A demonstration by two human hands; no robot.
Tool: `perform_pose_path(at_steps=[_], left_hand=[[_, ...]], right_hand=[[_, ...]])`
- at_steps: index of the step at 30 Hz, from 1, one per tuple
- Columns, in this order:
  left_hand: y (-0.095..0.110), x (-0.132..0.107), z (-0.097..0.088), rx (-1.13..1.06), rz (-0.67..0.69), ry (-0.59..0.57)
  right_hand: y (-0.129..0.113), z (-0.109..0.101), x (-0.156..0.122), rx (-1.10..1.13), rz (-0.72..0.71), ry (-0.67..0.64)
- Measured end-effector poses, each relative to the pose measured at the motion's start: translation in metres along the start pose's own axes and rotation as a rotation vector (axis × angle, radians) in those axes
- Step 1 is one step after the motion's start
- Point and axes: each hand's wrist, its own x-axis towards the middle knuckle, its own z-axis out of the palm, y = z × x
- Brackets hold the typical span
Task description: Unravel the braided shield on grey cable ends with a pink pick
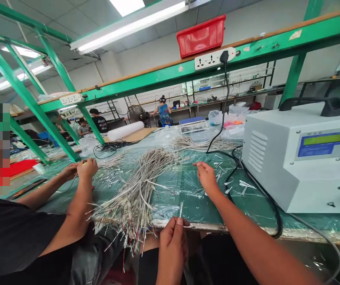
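Note:
My left hand [172, 242] is closed at the table's front edge, with a thin whitish strip [181, 209] standing up between thumb and fingers. Above the tabletop, my right hand [207, 179] is curled, its index finger reaching left. Whether anything sits in its fingertips is too small to tell. Left of both hands lies a big bundle of grey-white cables [146, 178], their stripped red and white wire ends hanging over the front edge. Small white pieces [244, 186] lie scattered to the right of my right hand.
A grey-white machine [271, 158] with a display stands at right, black cables [272, 202] beside it. On the left, a co-worker's hands [85, 168] hold a thin cable. More cables [202, 143] lie farther back. A green shelf frame [146, 83] carries a red bin [201, 36] and power strip [208, 60].

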Motion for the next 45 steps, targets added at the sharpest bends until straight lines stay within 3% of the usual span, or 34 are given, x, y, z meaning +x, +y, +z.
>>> perform_pose_path(at_steps=[5,11,14,18,22,24,29,33,35,42,45], left_hand=[[0.01,0.023,0.022,-0.043,0.048,-0.01],[0.018,0.052,0.033,-0.077,0.031,0.015],[0.017,0.062,0.038,-0.087,0.025,0.018],[0.011,0.07,0.043,-0.105,0.065,0.043],[0.007,0.075,0.049,-0.139,0.116,0.053],[0.006,0.077,0.055,-0.154,0.123,0.047],[0.007,0.083,0.069,-0.195,0.095,0.02],[0.009,0.087,0.066,-0.247,0.045,-0.02],[0.012,0.088,0.063,-0.266,0.029,-0.03],[0.014,0.083,0.061,-0.243,0.03,-0.007],[0.011,0.083,0.06,-0.214,0.034,-0.025]], right_hand=[[-0.013,0.003,-0.001,0.074,0.141,-0.013],[-0.039,-0.005,0.014,0.07,0.185,-0.075],[-0.054,-0.013,0.014,0.026,0.172,-0.207],[-0.065,-0.027,0.003,-0.048,0.135,-0.487],[-0.057,-0.034,-0.008,-0.085,0.147,-0.694],[-0.049,-0.035,-0.01,-0.037,0.194,-0.738],[-0.046,-0.043,-0.004,0.163,0.26,-0.623],[-0.05,-0.049,0.005,0.155,0.292,-0.408],[-0.049,-0.05,0.007,0.15,0.313,-0.368],[-0.057,-0.049,-0.006,0.112,0.351,-0.613],[-0.058,-0.046,-0.011,0.097,0.345,-0.643]])
